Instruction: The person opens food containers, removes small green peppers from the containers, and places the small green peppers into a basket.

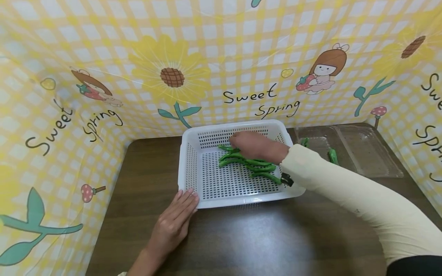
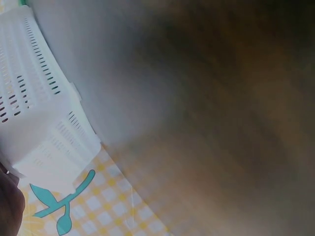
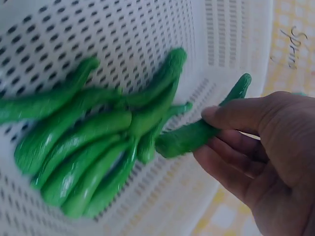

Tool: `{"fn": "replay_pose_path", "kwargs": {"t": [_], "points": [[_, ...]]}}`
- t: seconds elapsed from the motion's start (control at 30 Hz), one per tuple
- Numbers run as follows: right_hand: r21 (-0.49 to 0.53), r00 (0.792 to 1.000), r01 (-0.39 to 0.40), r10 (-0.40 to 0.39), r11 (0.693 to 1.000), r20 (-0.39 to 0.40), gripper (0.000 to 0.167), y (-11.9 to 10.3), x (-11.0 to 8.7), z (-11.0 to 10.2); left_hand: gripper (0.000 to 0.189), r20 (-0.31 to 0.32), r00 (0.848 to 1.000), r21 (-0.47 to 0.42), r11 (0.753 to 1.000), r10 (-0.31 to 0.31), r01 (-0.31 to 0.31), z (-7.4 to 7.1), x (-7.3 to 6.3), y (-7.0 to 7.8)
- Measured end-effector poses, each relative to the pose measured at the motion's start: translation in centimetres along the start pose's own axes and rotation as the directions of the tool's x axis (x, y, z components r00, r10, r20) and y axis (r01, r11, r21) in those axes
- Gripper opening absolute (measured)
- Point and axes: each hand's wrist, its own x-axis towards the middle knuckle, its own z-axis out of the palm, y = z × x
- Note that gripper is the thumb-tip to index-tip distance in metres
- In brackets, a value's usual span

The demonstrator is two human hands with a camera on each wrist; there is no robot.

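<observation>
A white perforated plastic basket sits on the table with a pile of green chili peppers in it. Inside the basket, my right hand is above the pile. The right wrist view shows that hand pinching one green chili pepper between thumb and fingers, beside the other peppers. My left hand rests its fairly straight fingers on the basket's front left corner; its thumb is hidden in the head view. Only part of that hand shows in the left wrist view.
A clear plastic tray with two compartments lies to the right of the basket, partly behind my right sleeve. A green pepper and another green piece are in its left compartment. Patterned cloth surrounds the brown table.
</observation>
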Motion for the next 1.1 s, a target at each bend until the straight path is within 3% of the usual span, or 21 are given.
{"fn": "replay_pose_path", "kwargs": {"t": [0.13,0.37,0.53,0.77,0.93,1.1], "points": [[-0.008,0.995,0.022,-0.021,1.0,0.094,0.017,-1.3,1.5,1.2,0.029,0.002,1.0,0.0,1.0,0.001,-0.001,0.0,0.1,0.0],[-0.096,0.983,0.032,-0.014,0.995,0.181,0.02,-2.5,2.8,3.1,0.029,0.01,1.0,0.001,1.0,-0.003,0.003,0.1,0.2,-0.1],[-0.142,0.98,0.033,-0.004,0.989,0.2,0.022,-2.6,3.1,4.1,0.029,0.015,1.0,-0.001,1.0,-0.012,0.012,0.1,0.0,0.0],[-0.116,0.977,0.009,0.016,0.993,0.212,0.022,-1.9,3.2,4.5,0.029,0.02,0.999,0.004,1.0,-0.027,0.027,0.2,-0.1,0.1],[-0.001,0.99,-0.041,0.04,0.999,0.135,0.009,0.1,2.2,1.9,0.029,0.022,0.999,0.006,0.999,-0.035,0.035,0.2,0.0,0.1],[-0.041,0.996,-0.083,0.081,0.996,-0.041,0.01,4.5,-1.2,-2.2,0.029,0.011,0.999,0.002,1.0,-0.03,0.03,0.2,0.0,0.2]]}}
